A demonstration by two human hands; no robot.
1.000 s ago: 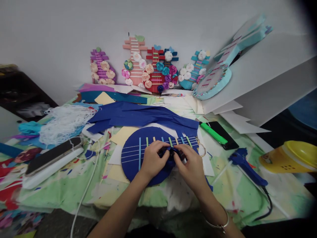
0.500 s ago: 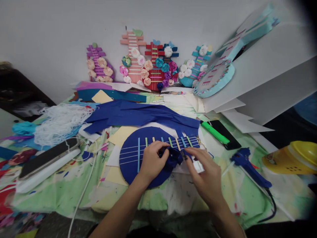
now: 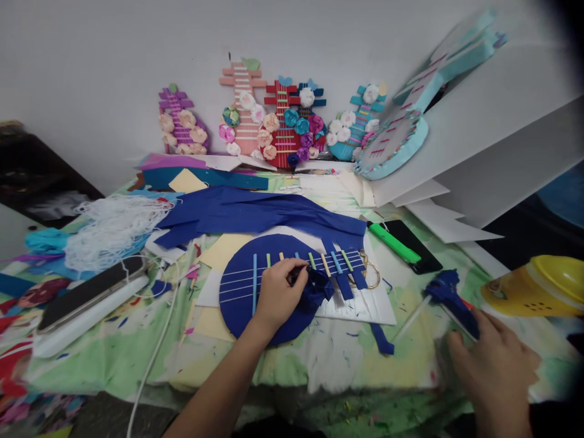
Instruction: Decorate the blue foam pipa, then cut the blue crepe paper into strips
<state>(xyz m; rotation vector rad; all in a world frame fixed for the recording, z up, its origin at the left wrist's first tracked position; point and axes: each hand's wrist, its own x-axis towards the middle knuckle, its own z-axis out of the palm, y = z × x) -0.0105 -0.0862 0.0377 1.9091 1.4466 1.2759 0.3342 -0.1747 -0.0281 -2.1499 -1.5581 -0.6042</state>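
A round-bodied blue paper pipa (image 3: 246, 267) lies flat before me, with white string lines and small coloured bars across it. My left hand (image 3: 283, 292) is closed in a pinch on a dark blue crumpled paper flower (image 3: 317, 289), held over the right side of the round body. Far to the right, my right hand (image 3: 493, 353) is open, its fingers at the handle of a blue hot glue gun (image 3: 451, 298). The thumb is apart from the handle. A small blue paper strip (image 3: 382, 339) lies on the cloth between the hands.
Scissors (image 3: 371, 271) rest by the neck. A green cutter (image 3: 395, 243) lies on a black phone (image 3: 422, 252), near a yellow cup (image 3: 533, 286). Left are white yarn (image 3: 114, 228), a white cable (image 3: 157, 347) and another phone (image 3: 86, 289). Decorated pipas (image 3: 283, 128) stand behind blue paper (image 3: 255, 210).
My right hand has left the blue paper flower and moved right to the glue gun. The blue strip and scissors are now uncovered. My left hand stays on the flower.
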